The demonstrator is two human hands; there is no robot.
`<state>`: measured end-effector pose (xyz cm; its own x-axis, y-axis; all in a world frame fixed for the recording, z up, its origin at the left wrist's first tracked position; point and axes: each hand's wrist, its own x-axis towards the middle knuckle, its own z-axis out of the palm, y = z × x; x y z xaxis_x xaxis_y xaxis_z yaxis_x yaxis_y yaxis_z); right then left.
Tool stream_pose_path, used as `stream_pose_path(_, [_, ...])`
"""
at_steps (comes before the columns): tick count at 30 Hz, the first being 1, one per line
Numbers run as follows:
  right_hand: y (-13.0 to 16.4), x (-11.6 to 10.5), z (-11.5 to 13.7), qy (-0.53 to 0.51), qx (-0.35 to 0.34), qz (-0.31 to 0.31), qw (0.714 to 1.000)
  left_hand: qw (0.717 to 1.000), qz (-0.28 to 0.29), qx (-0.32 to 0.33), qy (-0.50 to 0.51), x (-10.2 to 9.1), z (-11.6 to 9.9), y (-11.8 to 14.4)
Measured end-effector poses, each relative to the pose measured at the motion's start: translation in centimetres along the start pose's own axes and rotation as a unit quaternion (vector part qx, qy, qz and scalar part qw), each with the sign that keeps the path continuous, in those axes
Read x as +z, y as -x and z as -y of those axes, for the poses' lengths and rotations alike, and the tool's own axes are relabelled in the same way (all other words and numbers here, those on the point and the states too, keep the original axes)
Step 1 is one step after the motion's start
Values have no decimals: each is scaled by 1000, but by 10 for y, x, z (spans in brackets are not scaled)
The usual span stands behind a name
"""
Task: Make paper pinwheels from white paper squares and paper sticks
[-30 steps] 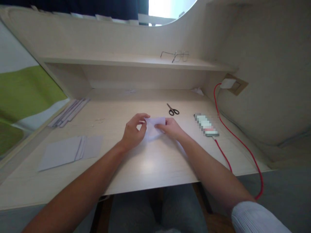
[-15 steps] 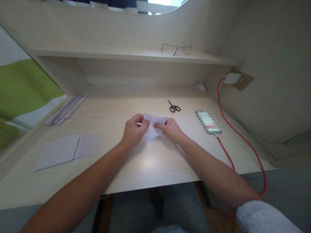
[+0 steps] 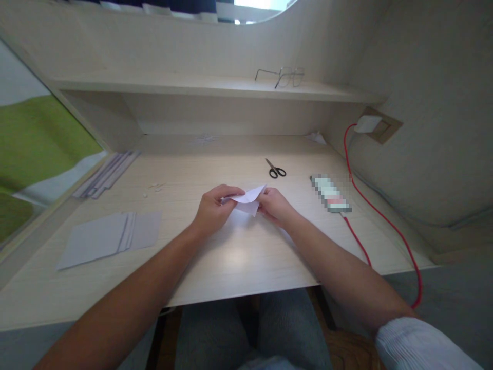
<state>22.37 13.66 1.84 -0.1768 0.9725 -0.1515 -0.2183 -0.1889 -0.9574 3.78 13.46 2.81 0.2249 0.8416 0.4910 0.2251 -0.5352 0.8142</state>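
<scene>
Between my hands, above the middle of the desk, is a small white sheet of paper (image 3: pixel 248 198), bent so that its upper part curls over and a corner points up to the right. My left hand (image 3: pixel 215 208) pinches its left side, thumb and fingers closed on it. At the right side, my right hand (image 3: pixel 275 205) grips the paper, with some fingertips hidden behind it. Black-handled scissors (image 3: pixel 275 169) lie on the desk beyond my right hand. To the left lies a stack of white paper sheets (image 3: pixel 94 239), fanned at its right end.
Paper strips (image 3: pixel 108 174) lie at the left wall, with small scraps (image 3: pixel 156 187) nearby. A phone (image 3: pixel 330 192) with a red cable (image 3: pixel 389 218) lies to the right; the cable hangs over the desk's front edge. Glasses (image 3: pixel 287 77) rest on the shelf (image 3: pixel 173 85).
The paper was spread fairly flat facing me; now it is folded over and tilted. My left fingers have come over its top edge, and my right hand has turned slightly.
</scene>
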Motion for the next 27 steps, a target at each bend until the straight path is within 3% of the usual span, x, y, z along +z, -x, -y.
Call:
stream_pose_path(8, [14,-8,25,-93,75,66,991,997,-62,25,-26,-2,1,-1])
stream_pose_path(14, [15,-2,20,-2,44,30,999,998,-13,55,-42,-3,-2,1])
stream_pose_path(18, [11,-4,16,17,16,-22,999,999,11,-23,24,-7,-6,0])
stream_pose_path(22, [10,-6,14,58,-21,-33,998,990,9,-127,58,-9,-4,-4])
stream_pose_path(27, [15,-3,15,111,-64,-19,992,989,26,-144,-8,-7,-4,-5])
